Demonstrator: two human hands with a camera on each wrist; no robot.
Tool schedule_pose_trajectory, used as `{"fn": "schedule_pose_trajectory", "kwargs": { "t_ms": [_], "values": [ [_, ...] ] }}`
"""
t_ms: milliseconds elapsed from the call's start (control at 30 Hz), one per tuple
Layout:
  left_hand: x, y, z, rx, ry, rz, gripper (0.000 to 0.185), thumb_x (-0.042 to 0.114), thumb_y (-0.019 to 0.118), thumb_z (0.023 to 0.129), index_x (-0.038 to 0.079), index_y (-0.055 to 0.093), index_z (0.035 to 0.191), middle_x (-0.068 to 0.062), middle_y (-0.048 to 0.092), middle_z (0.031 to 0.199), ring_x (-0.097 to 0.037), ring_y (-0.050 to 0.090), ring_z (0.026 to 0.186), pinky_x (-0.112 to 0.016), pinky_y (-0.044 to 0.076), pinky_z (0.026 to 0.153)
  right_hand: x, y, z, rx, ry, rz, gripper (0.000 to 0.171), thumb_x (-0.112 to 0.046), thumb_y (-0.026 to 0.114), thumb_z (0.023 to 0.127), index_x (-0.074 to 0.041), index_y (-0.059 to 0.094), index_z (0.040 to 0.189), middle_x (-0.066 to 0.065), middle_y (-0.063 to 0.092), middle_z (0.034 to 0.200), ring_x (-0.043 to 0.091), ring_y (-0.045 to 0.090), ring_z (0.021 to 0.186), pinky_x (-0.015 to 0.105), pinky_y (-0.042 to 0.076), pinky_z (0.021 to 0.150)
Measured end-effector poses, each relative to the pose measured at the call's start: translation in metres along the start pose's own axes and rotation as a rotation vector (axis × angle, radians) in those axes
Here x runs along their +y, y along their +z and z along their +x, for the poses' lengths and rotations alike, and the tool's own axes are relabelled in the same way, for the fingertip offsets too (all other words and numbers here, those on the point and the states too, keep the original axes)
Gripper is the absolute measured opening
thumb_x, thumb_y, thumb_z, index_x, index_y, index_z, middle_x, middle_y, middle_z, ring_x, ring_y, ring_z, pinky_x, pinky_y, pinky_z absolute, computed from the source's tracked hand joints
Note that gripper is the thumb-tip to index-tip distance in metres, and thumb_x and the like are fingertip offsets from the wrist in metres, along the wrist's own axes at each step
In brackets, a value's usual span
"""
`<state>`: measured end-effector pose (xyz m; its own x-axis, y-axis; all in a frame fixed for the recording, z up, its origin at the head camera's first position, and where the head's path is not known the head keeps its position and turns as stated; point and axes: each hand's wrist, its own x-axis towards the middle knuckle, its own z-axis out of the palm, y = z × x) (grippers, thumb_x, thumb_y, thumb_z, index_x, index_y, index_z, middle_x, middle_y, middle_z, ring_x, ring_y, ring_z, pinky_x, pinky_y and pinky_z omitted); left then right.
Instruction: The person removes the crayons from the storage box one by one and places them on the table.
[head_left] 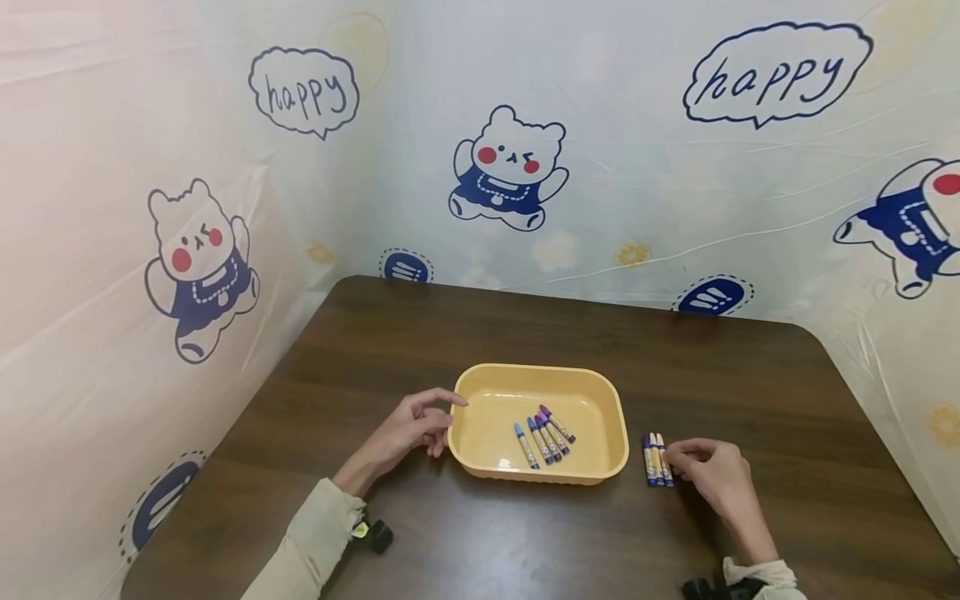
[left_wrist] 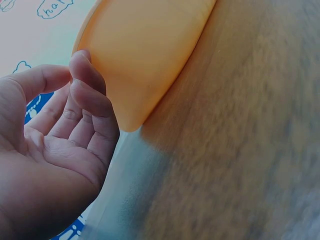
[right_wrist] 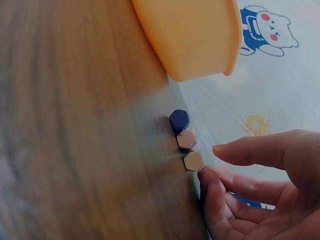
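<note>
A yellow plastic tray [head_left: 540, 369] stands mid-table with several blue and purple markers [head_left: 545, 435] lying in it. Three more markers [head_left: 656, 459] lie side by side on the wood just right of the tray. My left hand [head_left: 442, 425] rests at the tray's left wall, its loosely curled fingers [left_wrist: 87, 85] touching the yellow tray side [left_wrist: 145, 55] and holding nothing. My right hand [head_left: 675, 457] is beside the three markers [right_wrist: 186, 140]. One fingertip [right_wrist: 206, 177] touches the nearest marker's end, and the thumb hovers just off it.
The dark wooden table [head_left: 787, 400] is walled on three sides by a cartoon-bear printed sheet [head_left: 510, 167]. Bare wood lies behind the tray and to the far right. Black wrist-camera mounts sit at both sleeves near the front edge.
</note>
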<state>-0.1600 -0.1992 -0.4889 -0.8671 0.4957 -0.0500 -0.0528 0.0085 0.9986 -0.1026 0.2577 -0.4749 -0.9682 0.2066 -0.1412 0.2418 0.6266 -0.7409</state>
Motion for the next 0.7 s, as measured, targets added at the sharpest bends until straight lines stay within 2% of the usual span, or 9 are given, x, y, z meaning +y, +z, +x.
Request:
{"fn": "schedule_pose_trajectory", "kwargs": {
  "t_ms": [200,400,600,700],
  "values": [
    [0.003,-0.003,-0.003,0.014,-0.011,-0.007,0.036,0.006,0.057,0.099,-0.005,0.052,0.133,-0.01,0.062,0.073,-0.019,0.057,0.057,-0.026,0.051,0.053,-0.006,0.001,0.001,0.045,-0.026,0.026,0.024,-0.022,0.074,0.089,-0.001,0.075,0.102,0.006,0.074,0.083,0.013,0.068,0.066,0.024,0.053,0.058],
    [0.0,-0.002,-0.006,0.02,-0.018,-0.02,0.035,0.006,0.057,0.1,-0.004,0.052,0.133,-0.009,0.063,0.073,-0.019,0.057,0.057,-0.026,0.051,0.053,-0.019,-0.001,-0.007,0.102,-0.03,0.041,0.025,-0.027,0.074,0.09,-0.006,0.075,0.103,0.005,0.074,0.086,0.011,0.066,0.067,0.025,0.053,0.057],
    [-0.003,0.002,-0.001,-0.019,0.008,-0.038,0.035,0.003,0.056,0.1,-0.007,0.05,0.133,-0.008,0.063,0.072,-0.017,0.057,0.057,-0.024,0.051,0.054,-0.034,-0.004,-0.021,0.193,-0.156,-0.035,0.027,-0.04,0.072,0.09,-0.015,0.076,0.1,0.001,0.074,0.091,-0.006,0.061,0.075,0.019,0.044,0.065],
    [-0.002,0.001,-0.002,-0.01,0.014,-0.03,0.035,0.002,0.056,0.099,-0.009,0.05,0.133,-0.008,0.062,0.07,-0.016,0.056,0.056,-0.024,0.051,0.052,-0.046,-0.003,-0.024,0.212,-0.243,-0.035,0.025,-0.04,0.073,0.09,-0.017,0.076,0.098,0.0,0.074,0.09,-0.007,0.061,0.077,0.015,0.043,0.069]
  ]
}}
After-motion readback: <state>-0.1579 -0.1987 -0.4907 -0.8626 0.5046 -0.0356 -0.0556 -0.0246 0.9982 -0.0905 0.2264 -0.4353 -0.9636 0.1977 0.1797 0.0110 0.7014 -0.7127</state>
